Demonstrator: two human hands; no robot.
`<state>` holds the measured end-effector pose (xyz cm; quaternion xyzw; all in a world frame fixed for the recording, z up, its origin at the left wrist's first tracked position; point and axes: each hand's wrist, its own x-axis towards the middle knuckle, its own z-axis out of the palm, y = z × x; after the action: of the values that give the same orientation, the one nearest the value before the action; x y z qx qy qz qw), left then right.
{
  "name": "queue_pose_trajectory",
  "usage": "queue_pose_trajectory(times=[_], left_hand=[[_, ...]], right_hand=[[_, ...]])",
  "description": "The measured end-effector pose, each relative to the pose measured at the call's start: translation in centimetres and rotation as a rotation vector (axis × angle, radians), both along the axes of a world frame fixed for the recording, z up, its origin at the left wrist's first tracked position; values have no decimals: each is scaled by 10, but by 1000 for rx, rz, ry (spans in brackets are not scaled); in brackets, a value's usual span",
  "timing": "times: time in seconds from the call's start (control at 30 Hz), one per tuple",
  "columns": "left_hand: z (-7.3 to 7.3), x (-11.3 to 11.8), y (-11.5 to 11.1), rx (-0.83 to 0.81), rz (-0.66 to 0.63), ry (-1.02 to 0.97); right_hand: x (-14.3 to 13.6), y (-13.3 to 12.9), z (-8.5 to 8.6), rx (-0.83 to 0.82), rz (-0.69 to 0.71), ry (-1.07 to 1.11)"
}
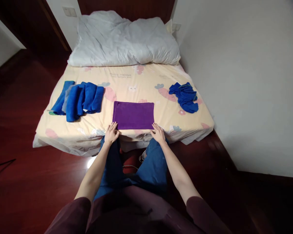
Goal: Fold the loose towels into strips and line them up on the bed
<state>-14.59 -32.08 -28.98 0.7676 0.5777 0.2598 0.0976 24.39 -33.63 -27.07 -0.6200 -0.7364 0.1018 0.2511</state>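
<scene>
A purple towel (133,115) lies flat as a neat rectangle near the front edge of the bed. My left hand (111,132) rests at its near left corner, fingers stretched out and touching the cloth. At the near right corner, my right hand (158,132) lies in the same way, with its fingers extended over the edge. Several rolled or folded blue towels (84,99), with a grey one (66,99) among them, sit in a row to the left. On the right is a crumpled heap of blue cloth (185,97) with green edging.
The bed (132,78) has a cream sheet with carrot prints. A white quilt (127,40) is bunched against the dark headboard (129,8). A white wall (246,81) stands close on the right; dark red floor (26,136) stretches to the left.
</scene>
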Motion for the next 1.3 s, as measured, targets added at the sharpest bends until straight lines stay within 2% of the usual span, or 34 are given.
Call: queue_pose_trajectory(times=[0.17, 0.5, 0.8, 0.93, 1.17, 1.3], left_hand=[[1, 1, 5, -18, 38, -16], [9, -3, 11, -15, 9, -27], [0, -9, 15, -37, 12, -36], [2, -14, 15, -20, -15, -48], [12, -15, -5, 64, -19, -90], [14, -15, -14, 59, 3, -128]], right_hand=[[-3, 11, -5, -36, -57, -11], [-26, 20, -8, -18, -250, 20], [-26, 25, -21, 0, -283, 148], [-23, 26, -21, 13, -279, 188], [-23, 18, -14, 44, -242, 198], [-21, 8, -10, 49, -233, 184]])
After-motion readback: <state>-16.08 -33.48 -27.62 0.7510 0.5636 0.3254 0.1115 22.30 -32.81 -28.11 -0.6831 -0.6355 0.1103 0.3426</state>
